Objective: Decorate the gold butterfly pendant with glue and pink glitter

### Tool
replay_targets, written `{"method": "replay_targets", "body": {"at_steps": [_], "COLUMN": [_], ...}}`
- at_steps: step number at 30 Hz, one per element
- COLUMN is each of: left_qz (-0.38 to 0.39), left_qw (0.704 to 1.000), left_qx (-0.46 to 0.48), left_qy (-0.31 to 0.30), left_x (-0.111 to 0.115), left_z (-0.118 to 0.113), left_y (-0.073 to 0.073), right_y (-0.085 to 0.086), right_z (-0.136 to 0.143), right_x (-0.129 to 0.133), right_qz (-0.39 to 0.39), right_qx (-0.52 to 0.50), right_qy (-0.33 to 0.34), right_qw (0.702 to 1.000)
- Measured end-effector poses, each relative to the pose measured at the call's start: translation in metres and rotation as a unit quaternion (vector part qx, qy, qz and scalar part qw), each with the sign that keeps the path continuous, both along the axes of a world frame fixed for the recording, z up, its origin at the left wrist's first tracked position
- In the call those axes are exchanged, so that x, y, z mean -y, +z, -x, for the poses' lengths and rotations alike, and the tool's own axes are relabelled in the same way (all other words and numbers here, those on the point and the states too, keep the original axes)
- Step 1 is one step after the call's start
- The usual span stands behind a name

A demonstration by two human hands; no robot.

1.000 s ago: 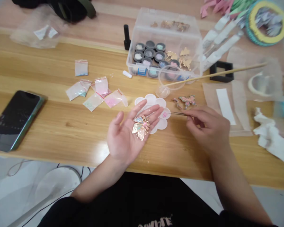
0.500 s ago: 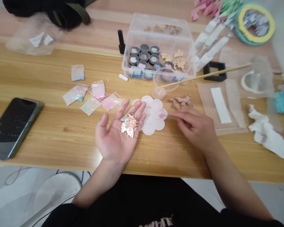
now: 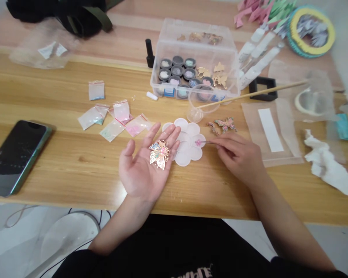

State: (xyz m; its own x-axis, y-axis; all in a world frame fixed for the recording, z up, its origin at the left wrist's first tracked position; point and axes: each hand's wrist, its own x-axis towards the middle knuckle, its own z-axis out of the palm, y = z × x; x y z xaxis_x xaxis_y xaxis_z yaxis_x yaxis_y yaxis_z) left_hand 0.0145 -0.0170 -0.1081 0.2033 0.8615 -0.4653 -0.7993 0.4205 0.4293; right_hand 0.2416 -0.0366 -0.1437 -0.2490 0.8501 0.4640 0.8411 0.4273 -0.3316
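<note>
My left hand [image 3: 146,173] is palm up with its fingers stretched out. A gold butterfly ornament [image 3: 160,155], with blue, green and pink patches on its wings, rests across that palm and the finger bases. My right hand [image 3: 239,156] is closed in a pinch on thin metal tweezers [image 3: 209,142]. Their tips reach a small pink heap [image 3: 198,142] in the right petal of the white flower-shaped palette [image 3: 183,155]. My left fingertips cover part of the palette's left side. Just beyond my right hand lies a coloured butterfly ornament [image 3: 226,124] with a smaller piece beside it.
A clear plastic box [image 3: 195,58] holds small pots and gold butterflies. In front stands a clear cup [image 3: 203,104] with a wooden stick [image 3: 255,92] across it. Small zip bags [image 3: 111,129] and a phone [image 3: 17,156] lie left; crumpled tissue [image 3: 326,166] lies right.
The whole view has shifted very slightly. Both hands keep nearly the same pose, and the tweezer tips stay at the pink heap.
</note>
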Motion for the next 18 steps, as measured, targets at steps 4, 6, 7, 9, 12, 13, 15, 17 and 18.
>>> {"method": "replay_targets", "body": {"at_steps": [4,6,7,9,12,13,15,17,18], "left_qz": [0.0,0.002,0.002,0.003,0.002,0.001,-0.001,-0.002,-0.004], "left_qw": [1.0,1.0,1.0,1.0,1.0,1.0,1.0,1.0,1.0], "left_qx": [0.006,0.01,0.011,0.012,0.016,0.017,0.018,0.016,0.015], "left_qy": [-0.003,-0.003,-0.003,-0.003,-0.005,-0.006,-0.005,-0.005,-0.004], "left_x": [0.0005,0.0006,0.0006,0.0005,0.0004,0.0005,0.0007,0.0009,0.001], "left_z": [-0.0001,-0.0002,-0.0003,-0.0003,0.0,0.0001,0.0001,-0.0002,-0.0006], "left_y": [-0.0001,0.0003,0.0004,0.0005,0.0,-0.0002,-0.0007,-0.0011,-0.0012], "right_y": [-0.0001,-0.0005,-0.0008,-0.0014,-0.0022,-0.0023,-0.0017,0.0006,0.0027], "right_z": [0.0001,-0.0004,-0.0007,-0.0013,-0.0018,-0.0019,-0.002,-0.0016,-0.001], "right_x": [-0.0008,-0.0011,-0.0012,-0.0013,-0.0013,-0.0011,-0.0006,0.0006,0.0014], "right_qz": [0.0,0.011,0.016,0.021,0.024,0.023,0.022,0.021,0.021], "right_qx": [0.001,-0.006,-0.009,-0.012,-0.015,-0.019,-0.03,-0.046,-0.058], "right_qy": [-0.001,-0.004,-0.006,-0.009,-0.011,-0.011,-0.011,-0.008,-0.006], "right_qw": [1.0,1.0,1.0,1.0,1.0,0.999,0.999,0.999,0.998]}}
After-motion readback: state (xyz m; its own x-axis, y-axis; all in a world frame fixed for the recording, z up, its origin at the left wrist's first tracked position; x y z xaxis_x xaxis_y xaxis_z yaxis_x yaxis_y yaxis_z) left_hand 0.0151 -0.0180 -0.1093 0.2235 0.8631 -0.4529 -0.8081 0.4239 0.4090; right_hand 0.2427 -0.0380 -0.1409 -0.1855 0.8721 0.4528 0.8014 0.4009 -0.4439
